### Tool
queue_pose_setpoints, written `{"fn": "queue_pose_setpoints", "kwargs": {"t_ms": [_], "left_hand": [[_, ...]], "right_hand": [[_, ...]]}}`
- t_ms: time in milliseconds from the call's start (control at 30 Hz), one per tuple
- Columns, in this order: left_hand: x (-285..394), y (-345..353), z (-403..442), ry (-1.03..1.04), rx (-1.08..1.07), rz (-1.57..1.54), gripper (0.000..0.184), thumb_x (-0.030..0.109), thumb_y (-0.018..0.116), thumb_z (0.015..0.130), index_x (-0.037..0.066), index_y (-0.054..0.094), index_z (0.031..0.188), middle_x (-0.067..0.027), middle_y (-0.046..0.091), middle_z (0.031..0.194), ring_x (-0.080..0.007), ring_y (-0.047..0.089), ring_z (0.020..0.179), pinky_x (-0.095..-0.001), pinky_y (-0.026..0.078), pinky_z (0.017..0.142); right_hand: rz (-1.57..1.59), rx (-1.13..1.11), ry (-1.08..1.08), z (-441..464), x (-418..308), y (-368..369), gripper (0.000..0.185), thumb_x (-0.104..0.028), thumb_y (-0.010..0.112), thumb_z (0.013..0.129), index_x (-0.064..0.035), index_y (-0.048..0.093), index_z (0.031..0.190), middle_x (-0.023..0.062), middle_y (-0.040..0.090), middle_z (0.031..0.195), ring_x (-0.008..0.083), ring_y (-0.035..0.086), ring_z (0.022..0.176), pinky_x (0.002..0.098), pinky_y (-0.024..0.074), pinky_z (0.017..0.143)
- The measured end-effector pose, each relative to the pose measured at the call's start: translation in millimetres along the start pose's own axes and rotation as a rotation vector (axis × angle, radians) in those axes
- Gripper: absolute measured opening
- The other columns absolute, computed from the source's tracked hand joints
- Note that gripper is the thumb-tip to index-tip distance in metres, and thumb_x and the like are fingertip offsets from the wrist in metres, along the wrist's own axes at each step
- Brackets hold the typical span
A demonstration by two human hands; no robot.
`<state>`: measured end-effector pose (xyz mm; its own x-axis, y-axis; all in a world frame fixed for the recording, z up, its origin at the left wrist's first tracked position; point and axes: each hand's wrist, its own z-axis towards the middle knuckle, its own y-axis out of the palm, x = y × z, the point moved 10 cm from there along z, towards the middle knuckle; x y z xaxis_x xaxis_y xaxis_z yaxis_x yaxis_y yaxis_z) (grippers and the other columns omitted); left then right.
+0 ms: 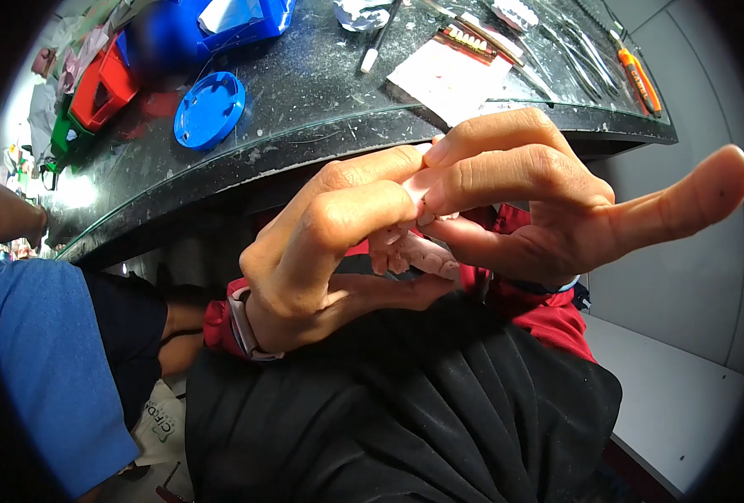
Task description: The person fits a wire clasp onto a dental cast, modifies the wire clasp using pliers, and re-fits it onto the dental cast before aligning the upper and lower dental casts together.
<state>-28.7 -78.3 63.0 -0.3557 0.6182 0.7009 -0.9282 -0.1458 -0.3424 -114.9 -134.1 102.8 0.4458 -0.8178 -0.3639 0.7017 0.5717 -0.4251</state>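
Note:
A pale pinkish dental cast (426,256) with tooth shapes along its edge is held in front of my chest. My left hand (313,235) is closed round its near side, with the thumb below and the index and middle fingers on top. From the other side my right hand (531,197) pinches the upper part of the cast with its fingertips, while one finger sticks out to the right. Fingers cover much of the cast, so its full shape is hidden.
Ahead lies a dark worktop with a glass edge, bearing a blue round lid (210,110), red bin (103,88), blue bin (250,29), white paper (447,80) with a strip of teeth (470,38), slim metal tools (585,63) and an orange-handled cutter (637,80). Another person's blue garment (49,360) is at left.

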Motion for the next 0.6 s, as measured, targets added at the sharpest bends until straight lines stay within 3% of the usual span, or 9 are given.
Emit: {"fn": "queue_pose_setpoints", "kwargs": {"t_ms": [67,133,167,233,267,333,433,533,600], "left_hand": [[-3,2,0,-0.028,-0.028,-0.011,0.084,-0.007,0.086,0.052,0.008,0.037,0.119,-0.0272,0.050,0.119,-0.0334,0.060,0.103,-0.0398,0.057,0.080],[-6,2,-1,-0.055,-0.017,-0.056,0.085,-0.009,0.085,0.052,0.006,0.036,0.119,-0.0279,0.050,0.119,-0.0355,0.060,0.104,-0.0408,0.057,0.078],[-8,2,-1,-0.073,-0.007,-0.086,0.085,-0.009,0.085,0.051,0.006,0.036,0.119,-0.0282,0.050,0.119,-0.0365,0.060,0.104,-0.0413,0.058,0.078],[-9,1,0,-0.081,0.009,-0.110,0.085,-0.011,0.085,0.051,0.004,0.036,0.119,-0.0286,0.050,0.119,-0.0378,0.059,0.104,-0.0420,0.058,0.077],[-9,0,0,-0.072,0.013,-0.104,0.086,-0.011,0.085,0.051,0.004,0.035,0.119,-0.0288,0.050,0.119,-0.0381,0.059,0.105,-0.0422,0.058,0.077],[-10,0,0,-0.084,0.020,-0.094,0.086,-0.011,0.085,0.050,0.004,0.035,0.119,-0.0290,0.049,0.119,-0.0383,0.059,0.105,-0.0424,0.058,0.078],[-10,-1,0,-0.131,0.027,-0.079,0.087,-0.012,0.085,0.049,0.003,0.035,0.119,-0.0291,0.049,0.119,-0.0381,0.059,0.105,-0.0428,0.058,0.078],[-10,-1,0,-0.139,0.041,-0.062,0.087,-0.012,0.085,0.048,0.002,0.035,0.117,-0.0288,0.050,0.118,-0.0377,0.059,0.105,-0.0428,0.057,0.079],[-10,-1,1,-0.140,0.057,-0.047,0.087,-0.011,0.086,0.047,0.001,0.035,0.117,-0.0280,0.051,0.118,-0.0372,0.059,0.105,-0.0426,0.057,0.080]], "right_hand": [[-0.015,-0.053,-0.004,2,-2,1,0.095,-0.001,0.077,0.071,-0.0143,-0.002,0.121,0.0159,0.064,0.088,0.0252,0.062,0.077,0.0328,0.0539,0.067],[-0.145,-0.174,-0.044,7,-8,8,0.135,0.001,0.078,0.069,-0.0206,-0.037,0.136,0.0197,0.064,0.086,0.0274,0.063,0.074,0.0355,0.0564,0.064],[-0.146,-0.165,-0.043,7,-7,8,0.135,0.002,0.078,0.069,-0.0211,-0.037,0.136,0.0199,0.064,0.086,0.0275,0.063,0.074,0.0360,0.0565,0.064],[-0.028,0.004,-0.041,5,-4,0,0.097,0.000,0.077,0.069,-0.0138,-0.003,0.122,0.0168,0.064,0.088,0.0252,0.062,0.077,0.0338,0.0543,0.067],[0.091,0.164,-0.039,-2,4,-3,0.060,-0.001,0.077,0.069,-0.0061,0.031,0.107,0.0134,0.064,0.089,0.0228,0.061,0.081,0.0312,0.0520,0.069],[0.166,0.252,-0.033,-17,21,-4,0.026,-0.002,0.075,0.070,0.0011,0.065,0.093,0.0098,0.064,0.090,0.0203,0.060,0.084,0.0283,0.0496,0.071],[0.112,0.142,-0.016,-23,35,4,0.024,-0.001,0.073,0.070,0.0000,0.065,0.093,0.0094,0.064,0.091,0.0198,0.060,0.083,0.0278,0.0491,0.071],[0.163,0.195,-0.001,-17,25,1,0.023,-0.001,0.071,0.071,-0.0008,0.065,0.093,0.0087,0.063,0.091,0.0193,0.060,0.083,0.0275,0.0485,0.072],[0.154,0.177,0.002,-14,24,2,0.031,0.001,0.071,0.071,-0.0041,0.055,0.098,0.0101,0.063,0.091,0.0198,0.060,0.082,0.0276,0.0491,0.070]]}}
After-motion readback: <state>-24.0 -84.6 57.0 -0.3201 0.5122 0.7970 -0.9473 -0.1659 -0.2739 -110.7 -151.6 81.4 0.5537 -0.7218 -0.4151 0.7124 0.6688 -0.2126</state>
